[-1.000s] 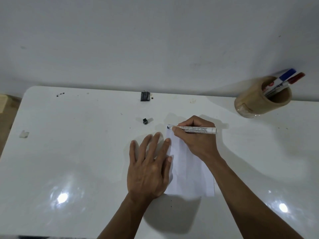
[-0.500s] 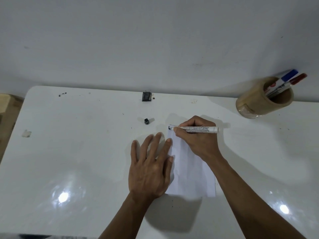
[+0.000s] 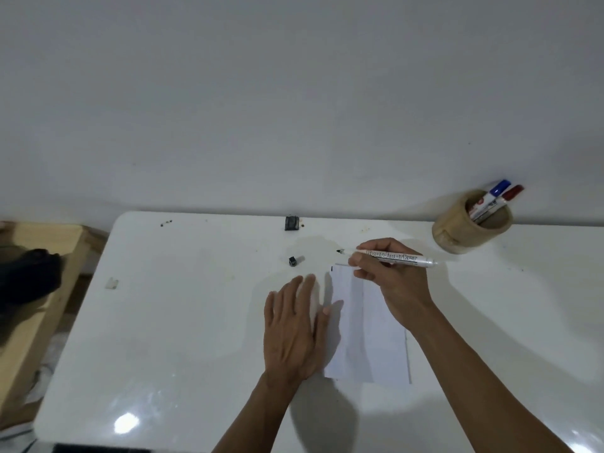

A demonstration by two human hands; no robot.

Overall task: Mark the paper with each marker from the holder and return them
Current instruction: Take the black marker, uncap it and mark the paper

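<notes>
- Right hand (image 3: pixel 397 276) grips the uncapped board marker (image 3: pixel 390 256); its tip, on the paper (image 3: pixel 366 325) a second ago, is now lifted beyond the far edge.
- A small black mark (image 3: pixel 332 269) shows at the paper's far-left corner.
- Left hand (image 3: pixel 294 328) flat, open, pinning the paper.
- Judgement: marking done; black cap (image 3: pixel 293 260) on the desk (image 3: pixel 183 322) goes on next, then return to the holder (image 3: pixel 464 230).

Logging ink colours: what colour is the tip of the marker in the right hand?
Black, on the marker in the right hand; head view.
</notes>
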